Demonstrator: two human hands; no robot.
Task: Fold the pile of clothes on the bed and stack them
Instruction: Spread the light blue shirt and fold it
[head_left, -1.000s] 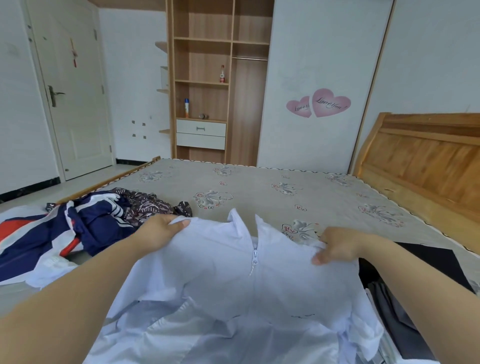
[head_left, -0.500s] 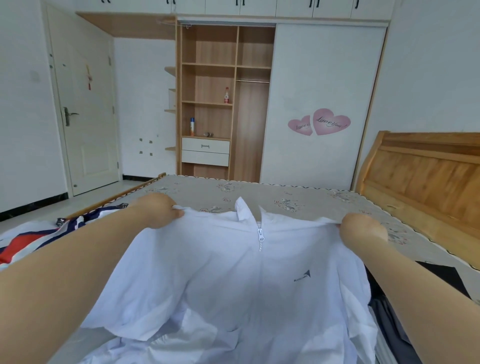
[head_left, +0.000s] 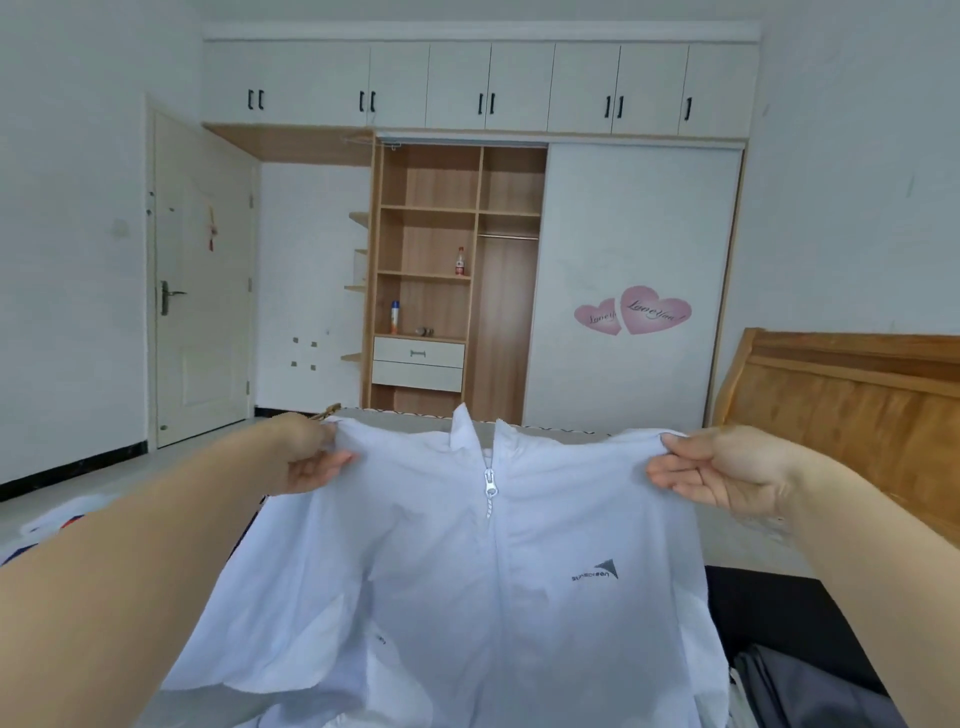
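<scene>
From the head camera we've got a thin, smooth white jacket (head_left: 467, 571) held up by its shoulders, front facing us, over the bed (head_left: 748, 545). It has a stand-up collar, a white zipper closed up to the neck and a small dark triangle logo on the chest with lettering too small for us to read. Our left hand (head_left: 306, 460) pinches the jacket's left shoulder seam, fingers curled in with the fabric bunched between thumb and fingers. Our right hand (head_left: 722, 470) grips the other shoulder, fingers pressed together and folded over the edge. The jacket's hem is cut off at the bottom of the frame and the sleeves droop in soft creases. Right of the jacket, dark clothes (head_left: 789, 639) lie flat on the bed; left of it, a red, white and navy garment (head_left: 57, 525) barely peeks past our forearm. Behind the jacket stands a wooden headboard (head_left: 852, 395), mostly hidden.
</scene>
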